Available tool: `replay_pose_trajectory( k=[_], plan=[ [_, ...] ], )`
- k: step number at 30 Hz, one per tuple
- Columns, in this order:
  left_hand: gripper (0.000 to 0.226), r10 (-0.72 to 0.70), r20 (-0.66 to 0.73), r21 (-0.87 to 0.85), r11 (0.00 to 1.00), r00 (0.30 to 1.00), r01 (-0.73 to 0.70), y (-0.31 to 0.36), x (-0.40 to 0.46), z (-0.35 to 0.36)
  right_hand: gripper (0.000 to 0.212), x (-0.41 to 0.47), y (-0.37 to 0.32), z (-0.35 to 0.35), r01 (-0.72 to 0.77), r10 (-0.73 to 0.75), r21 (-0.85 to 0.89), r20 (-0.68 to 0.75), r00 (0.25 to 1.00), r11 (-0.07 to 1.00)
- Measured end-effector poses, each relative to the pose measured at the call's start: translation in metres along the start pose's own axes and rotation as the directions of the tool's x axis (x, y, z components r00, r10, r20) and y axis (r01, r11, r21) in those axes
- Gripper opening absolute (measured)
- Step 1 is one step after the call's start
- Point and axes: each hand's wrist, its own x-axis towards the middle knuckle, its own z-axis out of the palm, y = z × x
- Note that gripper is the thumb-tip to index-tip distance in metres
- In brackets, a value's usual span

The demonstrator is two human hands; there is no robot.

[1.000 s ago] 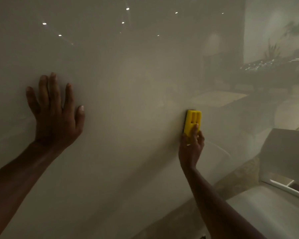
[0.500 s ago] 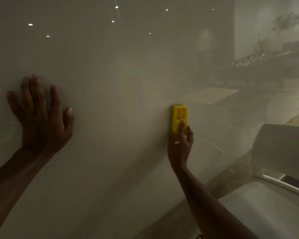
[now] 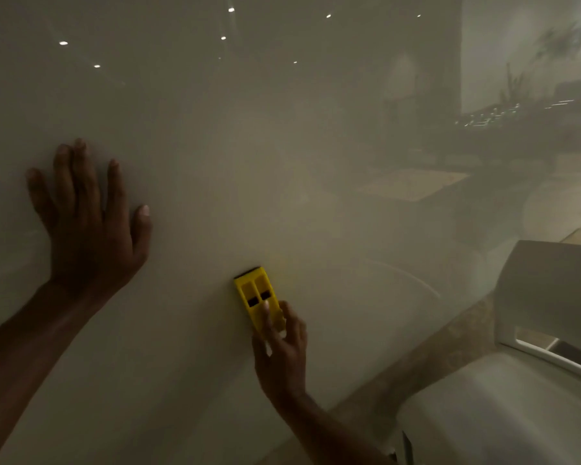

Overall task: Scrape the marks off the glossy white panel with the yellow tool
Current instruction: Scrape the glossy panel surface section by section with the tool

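Yellow tool point(image 3: 257, 298) lies tilted against the glossy white panel point(image 3: 215, 162), near its lower edge, gripped by right hand point(image 3: 280, 354). Left hand point(image 3: 88, 226) rests flat on panel, fingers spread, holding nothing.

The scene is dim and murky, with a brownish-grey cast and low contrast. The glossy white panel point(image 3: 249, 146) acts like a hazy mirror: small ceiling spots glint as pinpoints near its top, and a washed-out room reflection spreads across its right side. Both forearms read as dark, nearly featureless shapes. Only the yellow tool point(image 3: 257, 298) keeps strong colour. Detail is soft throughout — straight lines bow toward the frame edges, and the lower right corner is smeared.
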Motion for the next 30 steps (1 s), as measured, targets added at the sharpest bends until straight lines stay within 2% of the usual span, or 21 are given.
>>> replay_pose_trajectory(
  k=[1, 2, 3, 5, 6, 7, 8, 9, 11, 13, 14, 15, 18, 19, 24, 27, 28, 30],
  plan=[
    [0.059, 0.011, -0.003, 0.006, 1.0, 1.0, -0.011, -0.002, -0.001, -0.001, 0.066, 0.015, 0.004, -0.003, 0.042, -0.042, -0.021, -0.01, 0.999, 0.999],
    [0.06, 0.019, -0.006, 0.016, 1.0, 1.0, -0.019, -0.005, -0.003, -0.002, 0.067, 0.034, 0.007, -0.007, 0.005, -0.007, -0.023, -0.061, 0.998, 1.0],
    [0.059, 0.023, -0.009, 0.024, 0.999, 1.0, -0.022, -0.008, -0.005, -0.004, 0.068, 0.054, 0.008, -0.011, -0.098, 0.098, 0.008, -0.141, 0.985, 0.995],
    [0.059, 0.015, -0.014, 0.032, 0.999, 1.0, -0.015, -0.016, -0.009, -0.01, 0.073, 0.096, 0.007, -0.021, -0.333, 0.357, 0.132, -0.288, 0.889, 0.934],
    [0.058, 0.009, -0.016, 0.035, 0.999, 1.0, -0.009, -0.02, -0.011, -0.013, 0.073, 0.112, 0.002, -0.023, -0.399, 0.431, 0.165, -0.331, 0.839, 0.902],
    [0.058, 0.004, -0.02, 0.039, 0.999, 1.0, -0.003, -0.026, -0.013, -0.016, 0.073, 0.124, -0.007, -0.023, -0.427, 0.458, 0.166, -0.349, 0.818, 0.889],
    [0.057, 0.0, -0.025, 0.044, 0.999, 1.0, 0.001, -0.031, -0.014, -0.02, 0.073, 0.131, -0.02, -0.02, -0.411, 0.438, 0.152, -0.347, 0.829, 0.899],
    [0.057, -0.001, -0.033, 0.043, 0.999, 0.999, 0.002, -0.037, -0.015, -0.023, 0.072, 0.133, -0.035, -0.016, -0.357, 0.378, 0.123, -0.334, 0.864, 0.926],
    [0.057, -0.008, -0.051, 0.051, 0.999, 0.999, 0.011, -0.048, -0.018, -0.03, 0.071, 0.131, -0.069, -0.005, -0.145, 0.147, 0.028, -0.274, 0.951, 0.989],
    [0.057, -0.02, -0.073, 0.063, 0.998, 0.997, 0.025, -0.06, -0.019, -0.037, 0.068, 0.136, -0.094, 0.002, 0.071, -0.083, -0.068, -0.186, 0.979, 0.995],
    [0.057, -0.029, -0.083, 0.072, 0.997, 0.996, 0.035, -0.069, -0.021, -0.042, 0.068, 0.146, -0.106, 0.004, 0.127, -0.143, -0.103, -0.17, 0.975, 0.987],
    [0.056, -0.036, -0.091, 0.083, 0.996, 0.995, 0.044, -0.079, -0.024, -0.047, 0.068, 0.16, -0.118, 0.004, 0.129, -0.15, -0.123, -0.18, 0.972, 0.984],
    [0.054, -0.075, -0.091, 0.122, 0.989, 0.993, 0.085, -0.116, -0.033, -0.065, 0.07, 0.201, -0.158, 0.008, -0.01, -0.016, -0.103, -0.25, 0.968, 0.995],
    [0.054, -0.087, -0.092, 0.131, 0.986, 0.992, 0.099, -0.129, -0.036, -0.071, 0.07, 0.21, -0.17, 0.011, -0.012, -0.015, -0.103, -0.257, 0.966, 0.995],
    [0.05, -0.201, -0.113, 0.146, 0.965, 0.973, 0.217, -0.2, -0.055, -0.108, 0.066, 0.215, -0.229, 0.041, 0.222, -0.244, -0.137, -0.173, 0.954, 0.966],
    [0.049, -0.25, -0.117, 0.14, 0.954, 0.961, 0.265, -0.231, -0.069, -0.124, 0.066, 0.191, -0.257, 0.064, 0.446, -0.46, -0.194, -0.033, 0.887, 0.874],
    [0.049, -0.257, -0.118, 0.138, 0.952, 0.959, 0.272, -0.238, -0.073, -0.127, 0.066, 0.177, -0.263, 0.072, 0.551, -0.555, -0.201, 0.04, 0.831, 0.81],
    [0.049, -0.267, -0.114, 0.129, 0.951, 0.957, 0.281, -0.249, -0.082, -0.133, 0.065, 0.141, -0.269, 0.089, 0.758, -0.731, -0.144, 0.201, 0.651, 0.636]
  ],
)
